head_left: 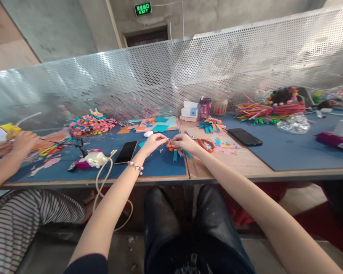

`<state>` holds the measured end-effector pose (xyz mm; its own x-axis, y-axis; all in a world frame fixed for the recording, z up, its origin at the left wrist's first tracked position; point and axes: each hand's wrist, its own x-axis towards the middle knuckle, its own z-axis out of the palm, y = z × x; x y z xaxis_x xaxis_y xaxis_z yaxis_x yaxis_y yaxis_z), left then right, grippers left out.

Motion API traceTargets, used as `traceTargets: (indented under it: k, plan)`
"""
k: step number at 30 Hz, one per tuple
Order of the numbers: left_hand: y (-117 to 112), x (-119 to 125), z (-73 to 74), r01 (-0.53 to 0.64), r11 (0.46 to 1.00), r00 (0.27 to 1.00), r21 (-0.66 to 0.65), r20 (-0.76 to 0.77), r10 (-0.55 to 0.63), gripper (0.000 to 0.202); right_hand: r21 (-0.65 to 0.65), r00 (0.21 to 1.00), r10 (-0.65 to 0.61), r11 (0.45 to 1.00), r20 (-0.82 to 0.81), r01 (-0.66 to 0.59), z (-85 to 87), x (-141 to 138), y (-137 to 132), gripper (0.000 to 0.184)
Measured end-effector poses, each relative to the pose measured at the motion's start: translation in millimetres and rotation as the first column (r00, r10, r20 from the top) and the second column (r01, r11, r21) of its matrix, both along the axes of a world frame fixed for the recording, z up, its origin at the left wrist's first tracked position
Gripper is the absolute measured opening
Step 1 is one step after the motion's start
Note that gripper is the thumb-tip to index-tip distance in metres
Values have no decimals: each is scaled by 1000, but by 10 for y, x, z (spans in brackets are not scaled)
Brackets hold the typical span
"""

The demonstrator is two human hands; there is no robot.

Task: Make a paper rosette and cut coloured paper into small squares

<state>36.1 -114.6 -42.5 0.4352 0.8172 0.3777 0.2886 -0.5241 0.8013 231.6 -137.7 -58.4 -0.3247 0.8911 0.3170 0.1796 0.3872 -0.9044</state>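
Observation:
My left hand (pixel 154 144) and my right hand (pixel 185 142) meet over the table, fingertips pinched close together. Between them is a tiny pinkish piece, too small to name. Just under my fingers lies a bundle of cut paper strips (pixel 175 155), orange and teal, partly covered by my right hand. Orange-handled scissors (pixel 206 145) rest to the right of that hand, among paper scraps (pixel 227 145). A second bundle of strips (pixel 211 125) sits farther back. Beyond my left hand are a small white case (pixel 148 134) and teal paper sheets (pixel 161 127).
Phones (pixel 126 152) (pixel 245 137) lie on both sides. A power strip (pixel 93 159) with a cream cable hanging off the edge is at left, near a co-worker's hands (pixel 24 142). A paper-strip heap (pixel 91 123), tissue box (pixel 189 112), cup (pixel 205 108) and pipe cleaners (pixel 270 110) line the perforated screen (pixel 148 80).

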Motion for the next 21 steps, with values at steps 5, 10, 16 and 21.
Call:
traceTargets:
  k: [5, 10, 16, 21]
  plan:
    - [2, -4, 2, 18, 1000, 1000, 8, 5, -18, 28, -11, 1000, 9, 1000, -7, -9, 4, 2, -15, 20]
    - [2, -1, 3, 6, 1000, 1000, 25, 5, -6, 29, -8, 1000, 0, 1000, 3, 0, 18, -11, -25, 21]
    - [-8, -2, 17, -12, 999, 1000, 47, -1, 12, 30, -23, 999, -39, 999, 6, 39, 37, -14, -28, 19]
    - [0, -6, 4, -12, 999, 1000, 43, 8, 11, 31, 8, 997, -76, 997, 28, 76, 17, -31, -29, 28]
